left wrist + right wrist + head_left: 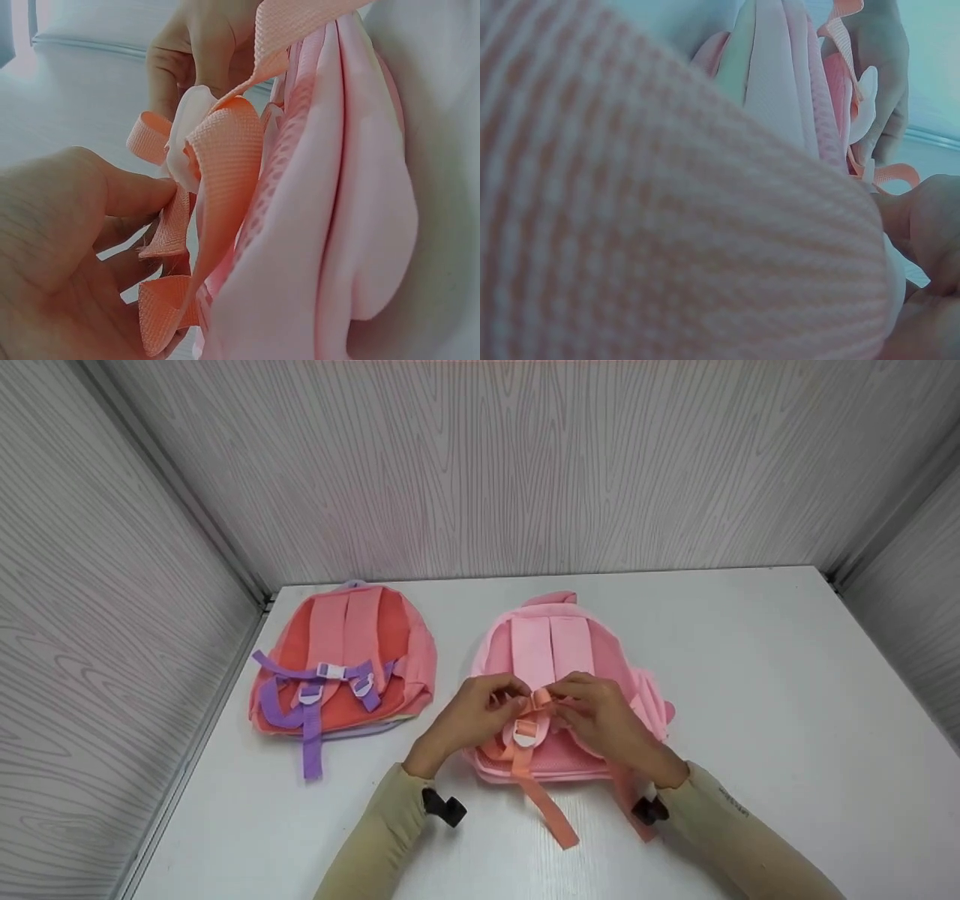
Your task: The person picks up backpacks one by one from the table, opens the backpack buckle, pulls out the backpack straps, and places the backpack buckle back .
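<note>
The fingers of the left hand (474, 714) and the right hand (604, 718) are curled in a pinch on an orange strap (541, 697), a small loop of it standing between them. Just below sits a white buckle (525, 739), on the pink backpack (531, 645) lying straps-up on the tabletop (757, 682). To its left, apart, lies a coral backpack (327, 622) with purple straps (312, 742). From here, both bags' insides are hidden.
</note>
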`<action>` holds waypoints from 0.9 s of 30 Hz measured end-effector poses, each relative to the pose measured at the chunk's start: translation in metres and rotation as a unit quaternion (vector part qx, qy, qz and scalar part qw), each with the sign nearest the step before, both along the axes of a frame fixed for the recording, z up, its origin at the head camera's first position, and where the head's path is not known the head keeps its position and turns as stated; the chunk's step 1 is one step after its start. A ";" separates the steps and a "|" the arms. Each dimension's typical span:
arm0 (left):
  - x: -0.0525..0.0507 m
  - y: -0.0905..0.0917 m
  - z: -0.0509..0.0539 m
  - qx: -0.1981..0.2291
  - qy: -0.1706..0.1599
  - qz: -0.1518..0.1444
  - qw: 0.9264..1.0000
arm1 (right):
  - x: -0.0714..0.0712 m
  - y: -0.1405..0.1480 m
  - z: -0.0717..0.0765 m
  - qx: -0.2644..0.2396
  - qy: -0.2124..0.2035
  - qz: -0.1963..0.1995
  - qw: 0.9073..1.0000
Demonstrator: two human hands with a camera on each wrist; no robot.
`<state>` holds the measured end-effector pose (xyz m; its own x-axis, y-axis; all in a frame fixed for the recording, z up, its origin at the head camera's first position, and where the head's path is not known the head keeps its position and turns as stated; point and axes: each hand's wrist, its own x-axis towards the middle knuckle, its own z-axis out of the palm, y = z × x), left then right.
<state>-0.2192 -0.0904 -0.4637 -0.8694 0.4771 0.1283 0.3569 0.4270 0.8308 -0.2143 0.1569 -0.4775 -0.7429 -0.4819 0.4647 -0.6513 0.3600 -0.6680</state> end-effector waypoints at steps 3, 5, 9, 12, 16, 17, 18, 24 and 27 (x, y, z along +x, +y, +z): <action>0.001 0.002 -0.001 0.002 -0.006 0.005 1.000 | 0.000 0.000 0.000 0.003 -0.015 0.002 1.000; 0.002 0.003 -0.001 0.001 -0.010 0.009 1.000 | 0.000 0.000 -0.001 0.005 -0.020 0.003 1.000; 0.002 0.002 0.001 -0.008 -0.016 0.008 1.000 | 0.000 0.001 -0.002 0.002 -0.017 0.005 1.000; 0.001 0.000 0.002 -0.017 -0.018 0.001 1.000 | -0.001 0.001 -0.002 -0.002 -0.012 0.005 1.000; 0.000 -0.005 0.004 -0.026 -0.014 -0.010 1.000 | -0.001 0.002 -0.001 -0.012 -0.018 0.008 1.000; 0.000 -0.006 0.004 -0.025 -0.009 -0.012 1.000 | -0.001 0.002 -0.002 -0.015 -0.019 0.009 1.000; -0.001 -0.006 0.004 -0.026 -0.005 -0.014 1.000 | -0.001 0.002 -0.002 -0.018 -0.021 0.009 1.000; -0.002 -0.008 0.003 -0.021 0.011 -0.017 1.000 | -0.002 0.003 -0.003 -0.028 -0.017 0.013 0.999; -0.001 -0.007 0.003 -0.016 0.014 -0.013 1.000 | -0.001 0.003 -0.002 -0.027 -0.013 0.013 0.999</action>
